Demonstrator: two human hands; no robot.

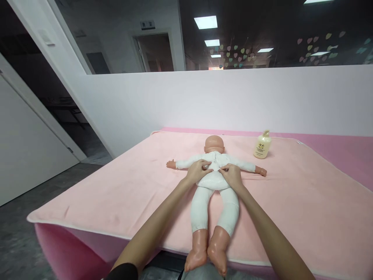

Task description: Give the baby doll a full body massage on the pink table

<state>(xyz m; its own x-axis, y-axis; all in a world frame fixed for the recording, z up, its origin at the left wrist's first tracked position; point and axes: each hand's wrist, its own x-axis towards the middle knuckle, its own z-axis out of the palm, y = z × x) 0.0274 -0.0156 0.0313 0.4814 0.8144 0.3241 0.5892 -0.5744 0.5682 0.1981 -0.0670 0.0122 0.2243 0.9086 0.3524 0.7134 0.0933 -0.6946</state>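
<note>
A baby doll (214, 181) with a white cloth body lies face down, its head away from me and its arms spread to both sides. My left hand (199, 171) rests on the left of its back, thumb and fingers a little apart, holding nothing. On the right of the back is my right hand (230, 174), its thumb and index fingertip close together at the white cloth; whether cloth is between them is too small to tell. The doll's feet reach over the near edge of the pink blanket (122, 190).
A pale yellow pump bottle (261, 146) stands at the back right of the blanket. Behind the table runs a white wall (227, 101) with dark windows above. A white door (29, 140) and grey floor are at the left.
</note>
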